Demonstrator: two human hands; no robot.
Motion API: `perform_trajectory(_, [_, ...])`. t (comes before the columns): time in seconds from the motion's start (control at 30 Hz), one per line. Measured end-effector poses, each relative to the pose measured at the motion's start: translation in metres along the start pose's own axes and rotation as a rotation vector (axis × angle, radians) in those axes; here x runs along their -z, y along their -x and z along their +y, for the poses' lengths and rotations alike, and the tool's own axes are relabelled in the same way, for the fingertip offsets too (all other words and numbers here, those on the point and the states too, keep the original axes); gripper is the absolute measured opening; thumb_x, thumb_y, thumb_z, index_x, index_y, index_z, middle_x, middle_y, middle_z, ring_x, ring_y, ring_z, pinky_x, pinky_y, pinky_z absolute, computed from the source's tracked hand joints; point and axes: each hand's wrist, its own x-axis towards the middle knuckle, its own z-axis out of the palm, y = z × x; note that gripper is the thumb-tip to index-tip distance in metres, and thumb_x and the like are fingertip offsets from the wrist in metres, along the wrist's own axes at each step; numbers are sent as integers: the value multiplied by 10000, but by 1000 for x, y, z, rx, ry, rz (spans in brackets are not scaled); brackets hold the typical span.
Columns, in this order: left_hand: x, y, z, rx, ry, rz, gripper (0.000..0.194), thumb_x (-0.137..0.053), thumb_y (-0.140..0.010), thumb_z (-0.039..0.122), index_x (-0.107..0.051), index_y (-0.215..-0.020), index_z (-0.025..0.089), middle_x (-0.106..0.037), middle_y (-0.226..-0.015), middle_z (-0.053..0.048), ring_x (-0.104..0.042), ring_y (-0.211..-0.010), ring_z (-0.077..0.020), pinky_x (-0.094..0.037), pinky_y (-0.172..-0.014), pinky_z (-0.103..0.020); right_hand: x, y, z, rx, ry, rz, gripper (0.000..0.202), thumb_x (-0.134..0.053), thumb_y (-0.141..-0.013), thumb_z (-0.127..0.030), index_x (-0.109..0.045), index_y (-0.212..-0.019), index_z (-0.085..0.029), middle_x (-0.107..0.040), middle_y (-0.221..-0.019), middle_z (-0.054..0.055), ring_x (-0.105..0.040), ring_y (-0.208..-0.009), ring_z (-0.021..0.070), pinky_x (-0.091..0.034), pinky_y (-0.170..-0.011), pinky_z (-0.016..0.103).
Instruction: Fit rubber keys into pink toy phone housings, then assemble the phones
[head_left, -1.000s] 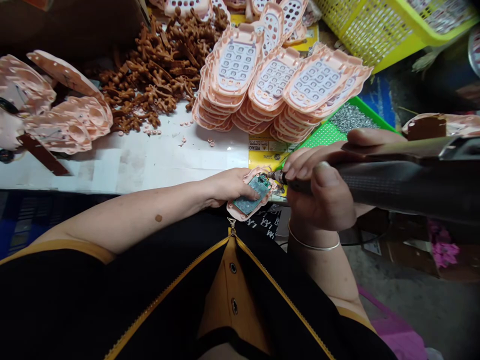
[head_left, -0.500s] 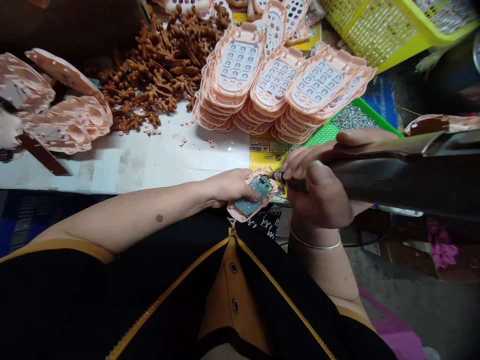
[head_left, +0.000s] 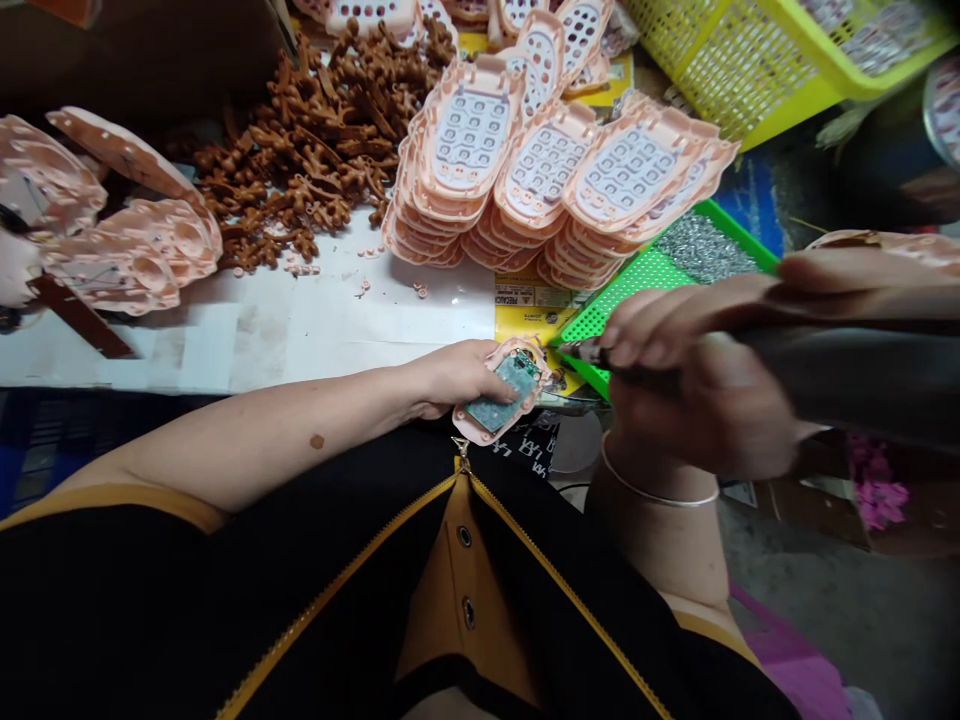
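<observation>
My left hand (head_left: 476,375) holds a small pink plastic shell (head_left: 472,428) near the table's front edge, thumb on the green circuit board (head_left: 499,395) inside it. Wrapped round a dark power screwdriver (head_left: 847,375) is my right hand (head_left: 697,370), somewhat blurred. The driver's tip lies just right of the shell, apart from it, over the corner of a green perforated tray (head_left: 637,285). Silvery screws (head_left: 705,247) are heaped in that tray.
Stacks of pink keypad shells (head_left: 469,130) stand behind my hands. A brown heap of plastic parts (head_left: 315,140) and more pink shells (head_left: 150,250) lie to the left. A yellow basket (head_left: 720,60) is at the back right.
My right hand has moved right with the screwdriver, whose tip has come away from the shell. More of the green tray shows. My left hand still holds the shell in place.
</observation>
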Motion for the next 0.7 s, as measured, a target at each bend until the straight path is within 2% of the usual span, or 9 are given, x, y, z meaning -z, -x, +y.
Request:
perform_trajectory(0.07, [-1, -1, 3, -30, 63, 23, 264, -639, -647, -18, -634, -876, 115, -707, -754, -47, -650, -611, -133, -531, -643, -272, 13, -10, -2, 64, -1, 77, 180, -687, -814, -316, -566, -705, -240, -415, -560, -50, -484, -476, 107, -430, -509, 323])
perform_trajectory(0.17, [-3, -6, 7, -80, 136, 56, 322, -641, -663, -18, -620, -954, 118, -713, -786, -54, -660, -627, -138, -548, -652, -280, 40, -24, 10, 206, 112, 263, 193, -724, -770, -342, -573, -732, -228, -419, -559, -59, -449, -437, 88, -398, -458, 293])
perform_trajectory(0.23, [-5, -11, 10, -105, 157, 74, 370, -646, -667, -13, -610, -1010, 122, -724, -842, -75, -682, -670, -162, -564, -669, -302, 57, -29, 24, 291, 220, 373, 275, -774, -717, -391, -584, -831, -228, -482, -665, -52, -417, -419, 61, -374, -405, 269])
perform_trajectory(0.27, [-6, -12, 10, -112, 164, 80, 391, -648, -666, -11, -607, -1031, 123, -728, -876, -86, -693, -698, -177, -572, -681, -317, 64, -29, 31, 287, 267, 396, 332, -786, -702, -419, -578, -883, -234, -506, -736, -44, -417, -422, 52, -373, -388, 259])
perform_trajectory(0.33, [-8, -15, 11, -115, 170, 87, 416, -652, -664, -4, -604, -1056, 125, -731, -926, -104, -706, -737, -202, -583, -703, -349, 74, -28, 43, 229, 310, 397, 386, -783, -705, -448, -558, -943, -244, -528, -849, -31, -417, -428, 34, -385, -372, 247])
perform_trajectory(0.43, [-8, -16, 11, -110, 175, 89, 429, -656, -664, -2, -597, -1069, 125, -729, -967, -116, -713, -774, -217, -590, -746, -381, 80, -21, 54, 197, 276, 377, 355, -777, -717, -413, -563, -947, -247, -558, -910, -20, -399, -417, 12, -385, -363, 227])
perform_trajectory(0.6, [-6, -15, 13, -87, 183, 81, 465, -665, -662, -9, -585, -1095, 139, -722, -945, -97, -715, -785, -217, -588, -761, -381, 82, -15, 59, 190, 267, 318, 283, -765, -749, -378, -613, -974, -299, -583, -902, -27, -453, -425, 28, -407, -375, 230])
perform_trajectory(0.7, [-7, -14, 15, -78, 181, 86, 457, -668, -669, -7, -581, -1093, 141, -722, -931, -92, -713, -769, -208, -588, -749, -368, 84, -14, 58, 199, 286, 312, 260, -759, -759, -372, -605, -948, -282, -586, -926, -28, -466, -433, 31, -404, -372, 233])
